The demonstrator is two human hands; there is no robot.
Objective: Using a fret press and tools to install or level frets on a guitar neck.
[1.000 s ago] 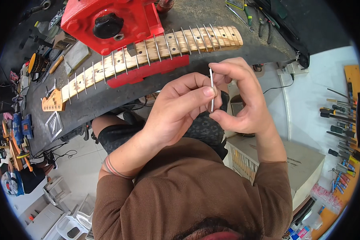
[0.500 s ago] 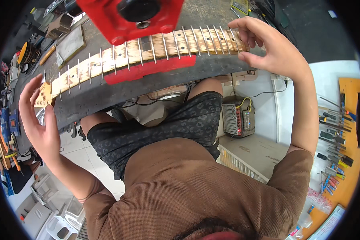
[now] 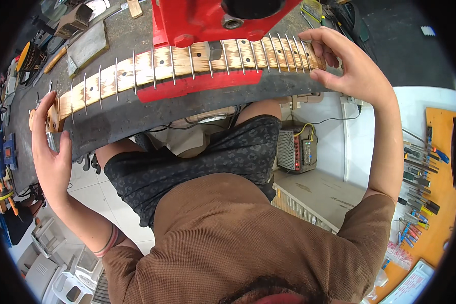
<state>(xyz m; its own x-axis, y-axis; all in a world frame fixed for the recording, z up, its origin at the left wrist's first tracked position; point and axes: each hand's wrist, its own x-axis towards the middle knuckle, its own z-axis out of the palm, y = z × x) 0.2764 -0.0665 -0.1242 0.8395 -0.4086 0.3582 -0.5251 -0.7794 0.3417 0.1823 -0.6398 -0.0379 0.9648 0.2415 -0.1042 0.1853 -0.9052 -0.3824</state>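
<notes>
A maple guitar neck (image 3: 147,68) with dark dots and raised fret wires lies lengthwise under a red press (image 3: 213,25), on a red support block (image 3: 197,86). A small metal block (image 3: 214,50) sits above the fingerboard beneath the press. My left hand (image 3: 53,152) is curled round the headstock (image 3: 53,119) at the left end, fingers over its top and thumb at the near side. My right hand (image 3: 354,73) grips the right end, fingertips at the far edge and thumb at the near edge.
The dark bench (image 3: 101,134) holds a steel plate (image 3: 88,48), a wood-handled tool (image 3: 55,59) and more tools at left. A powered box (image 3: 296,147) with cables is below the bench. An orange tool board (image 3: 433,129) hangs at right; a beige cabinet (image 3: 314,190) stands below.
A second ago both hands pinched a thin metal piece, which I cannot make out now. They moved apart to the neck's ends, and the neck has shifted rightward under the press.
</notes>
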